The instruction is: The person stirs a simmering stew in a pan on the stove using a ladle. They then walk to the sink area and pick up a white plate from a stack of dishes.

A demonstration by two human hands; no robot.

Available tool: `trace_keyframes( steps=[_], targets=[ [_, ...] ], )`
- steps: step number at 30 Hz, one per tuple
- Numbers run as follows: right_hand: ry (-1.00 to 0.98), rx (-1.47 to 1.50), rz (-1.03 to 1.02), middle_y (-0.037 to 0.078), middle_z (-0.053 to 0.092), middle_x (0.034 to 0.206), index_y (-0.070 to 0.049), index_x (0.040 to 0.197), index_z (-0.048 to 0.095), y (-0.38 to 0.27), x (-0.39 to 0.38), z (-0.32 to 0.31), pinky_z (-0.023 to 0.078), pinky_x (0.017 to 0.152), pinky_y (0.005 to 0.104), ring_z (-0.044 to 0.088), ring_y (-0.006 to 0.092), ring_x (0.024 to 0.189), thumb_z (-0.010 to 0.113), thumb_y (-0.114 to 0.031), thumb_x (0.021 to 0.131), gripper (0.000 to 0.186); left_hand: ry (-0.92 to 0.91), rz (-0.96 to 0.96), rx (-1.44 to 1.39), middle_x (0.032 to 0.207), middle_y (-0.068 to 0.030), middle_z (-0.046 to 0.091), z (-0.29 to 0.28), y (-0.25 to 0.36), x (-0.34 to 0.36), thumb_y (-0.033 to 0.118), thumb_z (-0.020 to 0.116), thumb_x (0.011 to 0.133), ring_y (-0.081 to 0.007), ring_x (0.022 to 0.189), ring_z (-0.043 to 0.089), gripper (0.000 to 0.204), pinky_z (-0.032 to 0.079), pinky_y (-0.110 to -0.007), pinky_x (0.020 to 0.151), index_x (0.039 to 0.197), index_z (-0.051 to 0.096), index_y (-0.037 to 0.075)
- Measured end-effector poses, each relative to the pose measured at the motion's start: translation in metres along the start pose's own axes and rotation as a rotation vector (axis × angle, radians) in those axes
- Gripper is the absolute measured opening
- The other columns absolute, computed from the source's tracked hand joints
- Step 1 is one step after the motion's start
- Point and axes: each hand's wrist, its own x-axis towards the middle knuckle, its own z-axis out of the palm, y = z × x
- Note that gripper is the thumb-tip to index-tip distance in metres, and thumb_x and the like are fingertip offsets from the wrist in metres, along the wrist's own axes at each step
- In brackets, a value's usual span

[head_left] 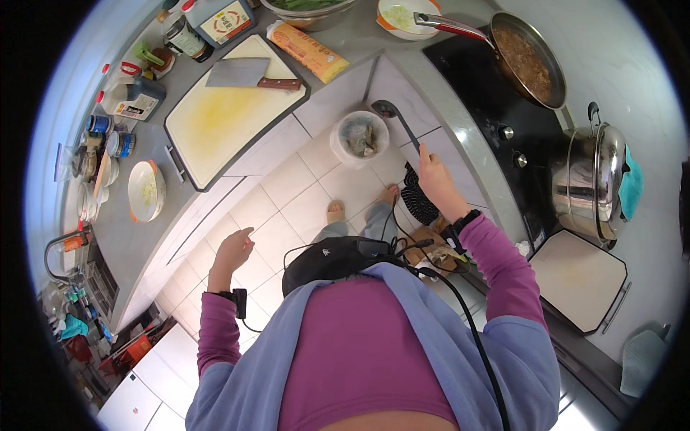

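Note:
My right hand [437,179] is closed around the handle of a black ladle [408,131]. The ladle's dark bowl [384,108] hangs over the floor, close to the cabinet front and near the rim of a lined waste bin [336,144] with scraps inside. On the left, my left hand [233,251] hovers above the floor tiles, holding nothing, its fingers loosely bent and slightly apart. A frying pan [557,90] with brown food in it rests on the black cooktop [471,82], its red-and-steel handle [460,27] pointing left.
A cutting board [208,147] bears a cleaver [237,72] on the left counter. Around it are a yellow package [307,52], bottles and a bowl [146,205] of chopped greens. Another bowl [392,32] stands by the cooktop. A steel pot [582,187] is at right, near another board [578,280].

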Motion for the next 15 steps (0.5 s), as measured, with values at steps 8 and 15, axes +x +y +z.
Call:
trace_keyframes(
  steps=[8,15],
  targets=[
    [0.069,0.016,-0.001,0.023,0.055,0.091,0.005,0.139,0.034,-0.001,-0.01,-0.003,0.052,0.063,0.0467,0.061,0.0421,0.072,0.055,-0.001,0.085,0.058,0.024,-0.007,0.016,0.092,-0.0116,0.067,-0.006,-0.016,-0.007,0.013,0.062,0.085,-0.03,0.085,0.065,0.036,0.051,-0.04,0.076,0.121,0.06,0.007],
    [0.2,0.226,0.117,0.021,0.061,0.088,0.007,0.132,0.043,0.004,-0.018,-0.021,0.049,0.055,0.0416,0.06,0.0328,0.062,0.053,-0.008,0.093,0.043,0.049,0.098,0.045,0.093,-0.0113,0.067,-0.022,0.001,0.03,0.013,0.062,0.085,-0.0298,0.084,0.065,0.037,0.051,-0.039,0.075,0.121,0.06,0.007]
  ],
)
